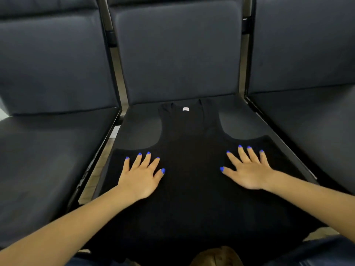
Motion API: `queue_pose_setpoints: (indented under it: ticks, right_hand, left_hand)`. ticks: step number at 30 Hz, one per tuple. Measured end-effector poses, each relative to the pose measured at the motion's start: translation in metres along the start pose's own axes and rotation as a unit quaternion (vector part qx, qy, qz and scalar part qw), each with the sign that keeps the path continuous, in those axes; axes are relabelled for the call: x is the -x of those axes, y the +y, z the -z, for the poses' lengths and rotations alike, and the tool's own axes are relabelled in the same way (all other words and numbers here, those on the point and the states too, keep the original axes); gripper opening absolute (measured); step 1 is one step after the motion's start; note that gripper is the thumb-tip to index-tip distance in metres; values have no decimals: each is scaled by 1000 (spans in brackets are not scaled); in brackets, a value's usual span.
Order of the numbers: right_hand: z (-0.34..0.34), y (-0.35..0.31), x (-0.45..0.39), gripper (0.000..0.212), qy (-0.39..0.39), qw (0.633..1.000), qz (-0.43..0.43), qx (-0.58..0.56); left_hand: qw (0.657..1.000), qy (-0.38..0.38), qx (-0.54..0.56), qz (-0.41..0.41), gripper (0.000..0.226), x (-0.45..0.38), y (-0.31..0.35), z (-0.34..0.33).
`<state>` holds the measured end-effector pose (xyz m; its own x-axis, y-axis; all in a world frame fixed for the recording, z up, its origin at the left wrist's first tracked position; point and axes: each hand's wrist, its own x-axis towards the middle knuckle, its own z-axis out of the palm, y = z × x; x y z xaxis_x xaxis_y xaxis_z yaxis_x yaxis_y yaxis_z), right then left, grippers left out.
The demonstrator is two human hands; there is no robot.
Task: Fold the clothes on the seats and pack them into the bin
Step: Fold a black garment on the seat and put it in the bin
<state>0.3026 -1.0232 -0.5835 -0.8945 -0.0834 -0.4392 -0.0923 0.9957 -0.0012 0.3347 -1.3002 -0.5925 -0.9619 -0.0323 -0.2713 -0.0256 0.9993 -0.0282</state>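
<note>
A black sleeveless top (192,169) lies spread flat on the middle seat (242,120), its neck with a small white label (185,109) pointing toward the backrest and its hem hanging over the front edge. My left hand (141,176) rests flat on the top's left side just below the armhole, fingers spread. My right hand (247,168) presses flat on the right side in the same way. Neither hand grips the cloth. No bin is in view.
Dark padded seats stand to the left (48,160) and right (317,121), joined by metal frame rails (107,139). A tall backrest (178,52) rises behind the top. Pale floor shows through the gaps between seats.
</note>
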Motion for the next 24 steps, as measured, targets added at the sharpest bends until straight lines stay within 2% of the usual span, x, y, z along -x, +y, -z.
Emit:
queue_pose_setpoints:
  ticks: [11, 13, 16, 17, 20, 24]
  right_hand:
    - [21, -9, -54, 74, 5, 1000, -17, 12]
    - [42, -13, -58, 73, 16, 999, -28, -1]
    - [79, -16, -67, 43, 148, 987, -30, -54]
    - [88, -17, -73, 35, 180, 981, -26, -71]
    - [104, -17, -107, 32, 207, 972, -20, -112]
    - [115, -15, -167, 42, 207, 944, -27, -256]
  left_hand:
    - [992, 85, -56, 70, 62, -47, -14, 3]
    - [985, 162, -47, 42, 61, -52, -9, 3]
    - [950, 310, -22, -32, 41, -69, -6, 4]
    - [943, 329, -4, -45, 38, -78, -4, 8]
    - [942, 329, 55, -35, 36, -108, 9, 29]
    - [951, 263, 155, 48, 44, -171, 22, 54]
